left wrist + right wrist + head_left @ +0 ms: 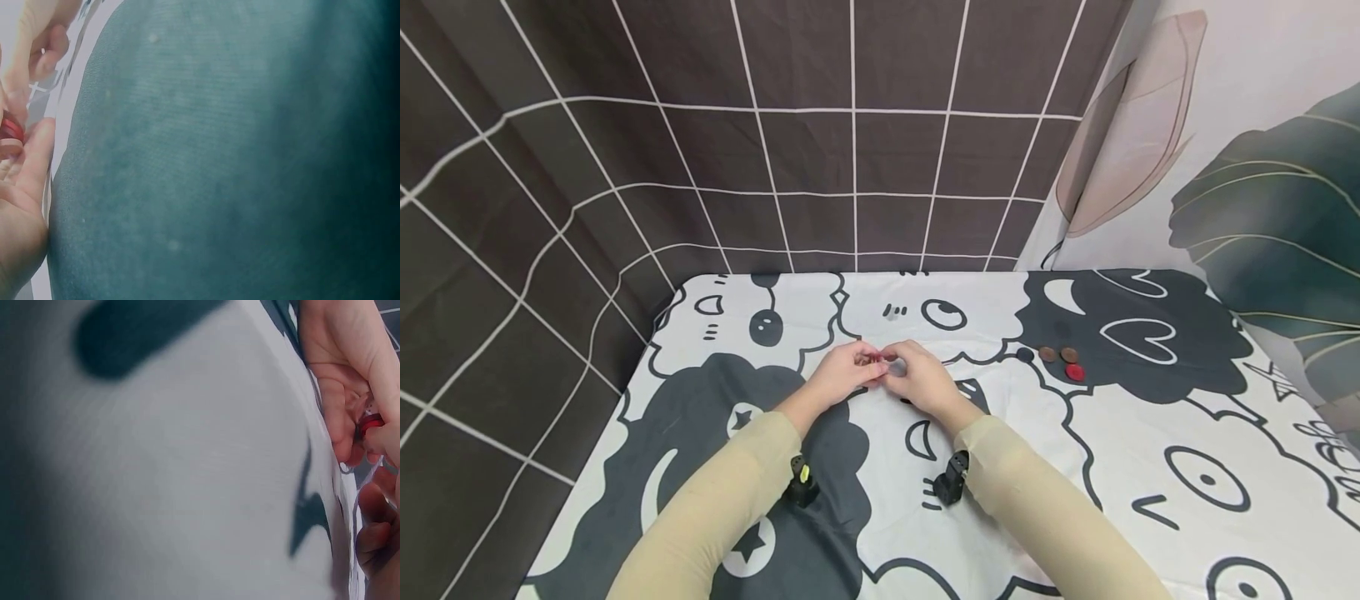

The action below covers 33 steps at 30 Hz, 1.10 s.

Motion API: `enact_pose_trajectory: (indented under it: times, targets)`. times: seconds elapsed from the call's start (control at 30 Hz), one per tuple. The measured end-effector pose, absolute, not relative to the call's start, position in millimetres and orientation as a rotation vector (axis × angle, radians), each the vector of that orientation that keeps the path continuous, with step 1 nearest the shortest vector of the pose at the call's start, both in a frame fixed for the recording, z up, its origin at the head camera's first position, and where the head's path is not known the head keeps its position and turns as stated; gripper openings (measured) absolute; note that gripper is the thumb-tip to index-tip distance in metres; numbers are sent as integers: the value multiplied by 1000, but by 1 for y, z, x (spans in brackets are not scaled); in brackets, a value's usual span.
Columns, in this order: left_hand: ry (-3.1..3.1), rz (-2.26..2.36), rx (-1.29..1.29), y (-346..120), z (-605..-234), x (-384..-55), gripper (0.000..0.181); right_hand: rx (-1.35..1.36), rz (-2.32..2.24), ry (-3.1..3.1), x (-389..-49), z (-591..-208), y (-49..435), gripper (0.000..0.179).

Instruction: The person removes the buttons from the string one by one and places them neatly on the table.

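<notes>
My left hand (842,372) and right hand (921,379) meet above the middle of the patterned cloth. Between the left fingertips sits a small red round piece (371,422), pinched and partly covered by them. A paler pinkish piece (9,149) shows just under the red one in the left wrist view. The right thumb and forefinger curve into a ring whose tips come right up to the red piece. In the right wrist view the other right fingers (375,534) are curled. I cannot tell what the right fingertips pinch.
Off to the right lie two brown discs (1057,355), a red disc (1075,372) and a dark disc (1025,355). The black and white cartoon cloth (992,483) covers the surface. Dark gridded fabric (797,150) hangs behind and left, a leaf-print curtain (1270,217) at right.
</notes>
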<state>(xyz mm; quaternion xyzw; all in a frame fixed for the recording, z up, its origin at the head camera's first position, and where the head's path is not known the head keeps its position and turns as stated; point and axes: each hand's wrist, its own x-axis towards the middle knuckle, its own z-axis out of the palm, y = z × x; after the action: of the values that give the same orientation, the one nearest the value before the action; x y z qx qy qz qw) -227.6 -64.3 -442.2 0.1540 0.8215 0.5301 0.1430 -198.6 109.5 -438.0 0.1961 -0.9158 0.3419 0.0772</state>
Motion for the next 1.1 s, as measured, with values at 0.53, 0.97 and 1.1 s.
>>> enact_pose_trajectory:
  times: [0.53, 0.97, 1.1]
  targets:
    - [2289, 1602, 402, -63, -441, -226, 25, 549, 1030, -2764, -196, -440, 127, 25]
    - [2258, 1620, 409, -63, -443, -229, 25, 492, 1052, -2795, -194, -438, 142, 25]
    - [2267, 1612, 400, -63, -443, -228, 24, 479, 1041, -2790, -193, -438, 148, 25]
